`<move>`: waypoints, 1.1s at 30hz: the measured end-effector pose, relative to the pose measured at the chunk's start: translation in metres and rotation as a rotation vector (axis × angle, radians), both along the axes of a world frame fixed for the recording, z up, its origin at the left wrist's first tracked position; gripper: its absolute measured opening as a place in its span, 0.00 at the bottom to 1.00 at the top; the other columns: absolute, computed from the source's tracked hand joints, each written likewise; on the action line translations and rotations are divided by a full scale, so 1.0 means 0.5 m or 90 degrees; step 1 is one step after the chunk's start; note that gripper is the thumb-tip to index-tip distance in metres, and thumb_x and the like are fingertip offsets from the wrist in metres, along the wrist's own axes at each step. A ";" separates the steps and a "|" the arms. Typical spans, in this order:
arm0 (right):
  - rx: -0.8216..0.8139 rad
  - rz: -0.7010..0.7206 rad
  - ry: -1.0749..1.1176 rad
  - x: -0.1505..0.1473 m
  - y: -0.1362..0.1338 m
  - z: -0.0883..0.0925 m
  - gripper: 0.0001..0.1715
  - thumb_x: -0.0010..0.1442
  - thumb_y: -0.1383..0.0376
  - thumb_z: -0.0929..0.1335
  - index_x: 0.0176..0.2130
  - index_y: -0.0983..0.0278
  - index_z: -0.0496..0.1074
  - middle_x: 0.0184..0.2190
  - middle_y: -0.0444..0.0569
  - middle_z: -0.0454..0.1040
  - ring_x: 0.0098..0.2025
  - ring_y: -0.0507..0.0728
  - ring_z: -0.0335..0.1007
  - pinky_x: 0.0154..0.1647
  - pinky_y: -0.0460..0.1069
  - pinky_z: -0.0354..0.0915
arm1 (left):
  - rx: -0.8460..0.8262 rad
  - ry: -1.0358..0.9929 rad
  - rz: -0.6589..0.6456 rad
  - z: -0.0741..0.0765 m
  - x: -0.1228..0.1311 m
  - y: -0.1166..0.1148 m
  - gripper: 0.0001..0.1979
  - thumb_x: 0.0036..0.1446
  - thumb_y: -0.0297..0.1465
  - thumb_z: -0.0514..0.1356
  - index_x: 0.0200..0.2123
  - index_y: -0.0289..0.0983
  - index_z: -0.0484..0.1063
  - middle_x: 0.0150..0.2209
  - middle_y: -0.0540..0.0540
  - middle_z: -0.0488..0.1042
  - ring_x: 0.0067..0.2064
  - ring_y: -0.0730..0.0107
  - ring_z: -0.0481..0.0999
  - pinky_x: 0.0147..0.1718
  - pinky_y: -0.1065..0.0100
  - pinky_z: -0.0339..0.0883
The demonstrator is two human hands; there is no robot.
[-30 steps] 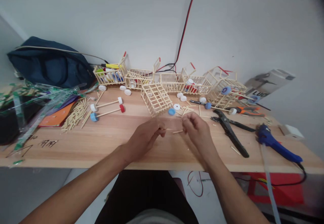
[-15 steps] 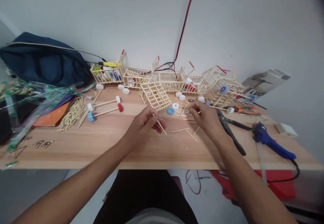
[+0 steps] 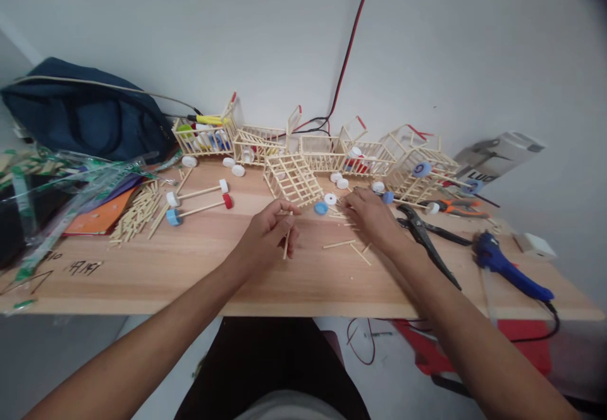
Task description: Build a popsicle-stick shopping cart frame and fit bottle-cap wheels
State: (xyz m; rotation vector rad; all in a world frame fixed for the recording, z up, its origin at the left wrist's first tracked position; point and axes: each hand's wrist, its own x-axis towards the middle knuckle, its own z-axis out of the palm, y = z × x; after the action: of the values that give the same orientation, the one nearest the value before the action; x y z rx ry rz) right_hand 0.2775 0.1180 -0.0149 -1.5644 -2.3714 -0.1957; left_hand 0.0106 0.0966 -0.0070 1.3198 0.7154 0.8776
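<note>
Between the fingertips of my left hand (image 3: 275,230) is a short wooden stick (image 3: 286,243), pointing down toward the front edge. My right hand (image 3: 367,212) reaches over a small pile of loose sticks (image 3: 337,214), palm down with its fingers bent; its fingertips are too hidden to show if they grip one. A blue cap (image 3: 321,208) and a white cap (image 3: 331,199) lie left of it. Behind my left hand a stick lattice frame (image 3: 294,181) leans tilted. Two more sticks (image 3: 360,254) lie in front of the pile.
Stick carts (image 3: 203,138) line the wall. Two capped axles (image 3: 202,208) and many sticks (image 3: 137,214) lie left, near a blue bag (image 3: 90,113). Right are black-handled pliers (image 3: 429,243), orange pliers (image 3: 458,207), a blue glue gun (image 3: 512,268) and a white box (image 3: 535,245).
The stick in my left hand has turned from slanting right to nearly straight down. My right hand has moved slightly left and lower over the stick pile.
</note>
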 end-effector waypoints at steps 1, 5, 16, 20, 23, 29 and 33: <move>0.012 -0.004 0.015 0.003 0.000 0.002 0.11 0.66 0.66 0.61 0.36 0.66 0.71 0.36 0.54 0.71 0.39 0.58 0.65 0.39 0.49 0.56 | -0.003 -0.001 -0.003 -0.001 0.000 0.001 0.08 0.62 0.35 0.53 0.41 0.38 0.61 0.18 0.57 0.66 0.19 0.77 0.67 0.22 0.74 0.58; -0.020 -0.010 -0.018 0.007 -0.003 0.011 0.08 0.63 0.67 0.64 0.40 0.66 0.72 0.38 0.54 0.72 0.41 0.59 0.65 0.40 0.50 0.56 | -0.037 -0.012 -0.017 0.000 0.003 0.000 0.08 0.61 0.35 0.56 0.39 0.39 0.61 0.18 0.58 0.65 0.19 0.78 0.66 0.22 0.74 0.62; -0.075 0.009 -0.068 0.009 0.010 0.003 0.06 0.60 0.71 0.64 0.34 0.65 0.70 0.31 0.52 0.72 0.37 0.58 0.65 0.38 0.49 0.55 | -0.069 -0.019 -0.014 0.003 0.002 -0.005 0.13 0.62 0.41 0.55 0.32 0.40 0.56 0.15 0.60 0.60 0.14 0.80 0.58 0.14 0.78 0.54; -0.059 -0.003 0.089 0.009 0.000 0.005 0.06 0.61 0.69 0.63 0.34 0.65 0.69 0.31 0.51 0.71 0.35 0.57 0.65 0.36 0.49 0.56 | -0.057 0.019 -0.002 0.006 0.003 -0.003 0.12 0.61 0.42 0.55 0.34 0.40 0.58 0.17 0.59 0.63 0.14 0.82 0.55 0.14 0.79 0.46; -0.106 -0.007 0.293 -0.010 -0.028 0.022 0.07 0.62 0.65 0.63 0.38 0.64 0.69 0.29 0.46 0.69 0.30 0.54 0.63 0.32 0.48 0.56 | -0.017 0.061 0.004 0.008 0.002 -0.002 0.12 0.59 0.40 0.57 0.40 0.38 0.64 0.20 0.57 0.66 0.16 0.83 0.55 0.16 0.78 0.47; -0.353 0.009 0.663 -0.088 -0.087 0.041 0.15 0.59 0.53 0.67 0.36 0.62 0.68 0.24 0.41 0.65 0.24 0.50 0.58 0.26 0.46 0.54 | 0.076 0.161 0.013 0.007 0.002 -0.007 0.13 0.55 0.37 0.62 0.40 0.36 0.75 0.27 0.52 0.73 0.27 0.76 0.68 0.27 0.75 0.57; -0.395 0.041 0.768 -0.133 -0.096 0.033 0.16 0.57 0.53 0.69 0.33 0.62 0.67 0.25 0.42 0.70 0.26 0.50 0.63 0.28 0.46 0.59 | 0.085 0.121 -0.048 0.000 0.005 -0.008 0.11 0.54 0.37 0.62 0.36 0.36 0.77 0.34 0.49 0.77 0.36 0.71 0.73 0.36 0.71 0.62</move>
State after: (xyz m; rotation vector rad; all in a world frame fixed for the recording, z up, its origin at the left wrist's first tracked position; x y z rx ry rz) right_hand 0.2112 0.0700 0.0016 -1.1994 -1.4913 1.2308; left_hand 0.0131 0.0928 -0.0072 1.5547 0.7598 0.7564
